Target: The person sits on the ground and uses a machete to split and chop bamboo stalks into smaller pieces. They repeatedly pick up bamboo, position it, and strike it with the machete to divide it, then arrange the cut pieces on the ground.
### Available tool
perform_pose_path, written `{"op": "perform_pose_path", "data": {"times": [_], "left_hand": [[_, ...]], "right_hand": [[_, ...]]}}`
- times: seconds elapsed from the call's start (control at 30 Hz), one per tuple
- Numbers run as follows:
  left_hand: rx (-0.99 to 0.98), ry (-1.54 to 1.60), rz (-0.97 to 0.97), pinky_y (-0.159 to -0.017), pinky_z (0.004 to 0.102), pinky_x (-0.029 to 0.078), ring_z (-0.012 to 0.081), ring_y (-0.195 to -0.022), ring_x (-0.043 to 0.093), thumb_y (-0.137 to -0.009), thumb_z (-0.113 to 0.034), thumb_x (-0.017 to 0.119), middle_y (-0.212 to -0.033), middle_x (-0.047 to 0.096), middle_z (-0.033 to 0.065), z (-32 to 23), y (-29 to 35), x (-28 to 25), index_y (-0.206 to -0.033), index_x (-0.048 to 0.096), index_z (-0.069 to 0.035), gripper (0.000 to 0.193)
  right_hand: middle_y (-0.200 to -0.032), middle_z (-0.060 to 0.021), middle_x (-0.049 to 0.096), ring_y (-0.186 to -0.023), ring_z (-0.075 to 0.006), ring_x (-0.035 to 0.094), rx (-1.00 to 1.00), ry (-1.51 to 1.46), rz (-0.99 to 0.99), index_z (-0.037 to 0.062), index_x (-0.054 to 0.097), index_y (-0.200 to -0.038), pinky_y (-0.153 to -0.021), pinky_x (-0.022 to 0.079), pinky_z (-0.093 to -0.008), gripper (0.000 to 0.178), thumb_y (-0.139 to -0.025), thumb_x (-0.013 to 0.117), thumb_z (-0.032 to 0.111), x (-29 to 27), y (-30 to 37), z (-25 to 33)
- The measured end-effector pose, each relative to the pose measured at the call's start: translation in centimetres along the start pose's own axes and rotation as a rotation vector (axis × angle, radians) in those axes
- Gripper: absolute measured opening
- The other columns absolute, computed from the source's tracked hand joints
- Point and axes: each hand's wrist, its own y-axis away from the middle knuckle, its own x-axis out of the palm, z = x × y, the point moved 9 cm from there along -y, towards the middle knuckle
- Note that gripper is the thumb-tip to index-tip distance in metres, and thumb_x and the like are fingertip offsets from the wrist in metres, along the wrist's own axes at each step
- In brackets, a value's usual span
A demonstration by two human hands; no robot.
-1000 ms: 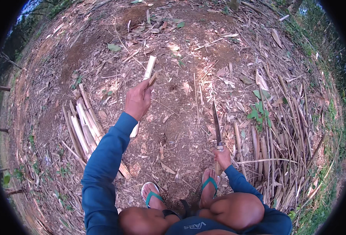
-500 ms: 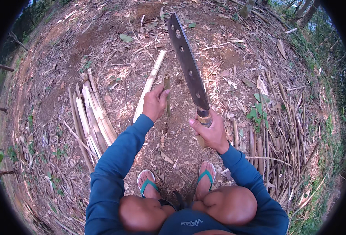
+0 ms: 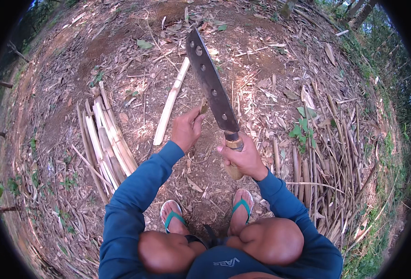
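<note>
My right hand (image 3: 246,157) is wrapped round the wooden handle of a machete (image 3: 213,90). Its broad dark blade, pierced by a row of holes, points up and away, tilted a little left. My left hand (image 3: 187,129) pinches a short greenish-brown stick (image 3: 204,107); only its upper end shows above the fingers, left of the blade and apart from it. Just beyond that hand a pale split length of wood (image 3: 172,101) lies on the ground.
A pile of pale split pieces (image 3: 114,135) lies at the left. At the right is a large heap of thin brown sticks (image 3: 328,172), with a small green plant (image 3: 303,132) by it. My sandalled feet (image 3: 173,216) stand close below my hands, on ground strewn with dry leaves and chips.
The machete has come lower and slightly left, nearer my left hand. My left hand has shifted a little right with the stick, whose lower length no longer shows below the fingers.
</note>
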Motion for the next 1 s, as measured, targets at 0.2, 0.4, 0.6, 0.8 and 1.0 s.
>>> {"op": "perform_pose_path", "data": {"times": [0.2, 0.4, 0.6, 0.8, 1.0], "left_hand": [[-0.007, -0.004, -0.012, -0.056, 0.0442, 0.049, 0.0385, -0.066, 0.065, -0.090, -0.012, 0.065, -0.077, 0.065, 0.0209, -0.6, 0.5, 0.4, -0.106, 0.067, -0.008, 0.017], [-0.028, -0.030, 0.028, -0.057, 0.0455, 0.050, 0.0403, -0.068, 0.065, -0.091, -0.014, 0.065, -0.075, 0.066, 0.0214, 0.2, 0.9, 0.6, -0.108, 0.066, -0.009, 0.018], [-0.008, -0.051, 0.006, -0.060, 0.0422, 0.052, 0.0377, -0.069, 0.068, -0.091, -0.015, 0.066, -0.079, 0.068, 0.0219, -0.5, 1.0, 0.6, -0.111, 0.067, -0.004, 0.023], [-0.092, -0.148, 0.161, -0.065, 0.0461, 0.053, 0.0382, -0.075, 0.068, -0.089, -0.016, 0.067, -0.084, 0.069, 0.0211, 2.5, 2.0, 2.2, -0.116, 0.067, -0.008, 0.027], [0.066, -0.117, 0.018, -0.081, 0.0419, 0.055, 0.0379, -0.094, 0.068, -0.089, -0.015, 0.066, -0.104, 0.069, 0.0230, -5.1, -1.7, -1.3, -0.120, 0.064, -0.004, 0.033]], "right_hand": [[-0.071, 0.0013, 0.057, -0.059, -0.0058, 0.054, 0.059, 0.079, -0.050, 0.0018, 0.059, -0.097, -0.056, 0.045, -0.0240, 0.026, -0.086, 0.076, 0.019, -0.8, 1.9, 2.6], [-0.075, 0.0025, 0.056, -0.070, -0.0028, 0.049, -0.256, 0.071, -0.147, 0.0021, 0.061, -0.097, -0.061, 0.041, -0.0211, 0.023, -0.086, 0.076, 0.016, -1.8, 2.7, 6.7], [-0.062, 0.0017, 0.057, -0.053, -0.0071, 0.054, 0.008, 0.084, -0.011, 0.0018, 0.062, -0.096, -0.049, 0.043, -0.0271, 0.023, -0.086, 0.074, 0.019, -1.1, -0.3, -0.3], [-0.066, -0.0028, 0.059, -0.060, -0.0095, 0.057, -0.098, 0.175, -0.055, 0.0008, 0.063, -0.096, -0.055, 0.045, -0.0296, 0.029, -0.084, 0.076, 0.023, -1.3, 0.6, 0.6], [-0.068, -0.0076, 0.059, -0.066, -0.0128, 0.056, -0.250, 0.299, -0.104, -0.0007, 0.061, -0.093, -0.062, 0.047, -0.0340, 0.030, -0.083, 0.075, 0.025, -2.3, 2.6, 6.1]]}}
